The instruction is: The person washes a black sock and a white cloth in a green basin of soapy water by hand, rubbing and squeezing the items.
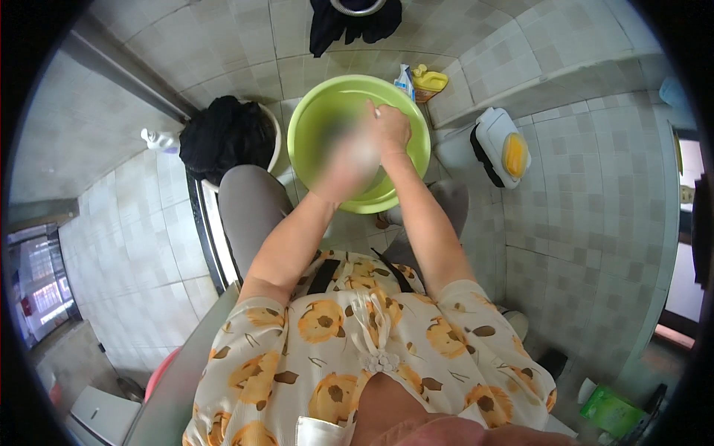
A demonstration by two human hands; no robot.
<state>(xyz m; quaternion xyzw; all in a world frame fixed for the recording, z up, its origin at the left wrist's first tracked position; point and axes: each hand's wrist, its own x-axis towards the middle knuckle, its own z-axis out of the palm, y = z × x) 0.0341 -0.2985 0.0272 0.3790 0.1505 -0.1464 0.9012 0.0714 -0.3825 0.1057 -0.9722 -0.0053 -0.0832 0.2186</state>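
A round light-green basin [312, 111] stands on the tiled floor in front of my knees. Both my hands are down inside it. My left hand [346, 160] is smeared by motion blur over the basin's middle, so its grip is unclear. My right hand [390, 128] is curled near the basin's far right side, closed on something small and white that I cannot make out. My forearms reach forward from a cream top with an orange flower print.
A white tub of dark clothes [227, 137] sits left of the basin. A yellow bottle [430, 80] and a spray bottle [404, 80] stand behind it. A white box with a yellow soap [506, 149] lies right. Dark cloth [349, 22] hangs on the wall.
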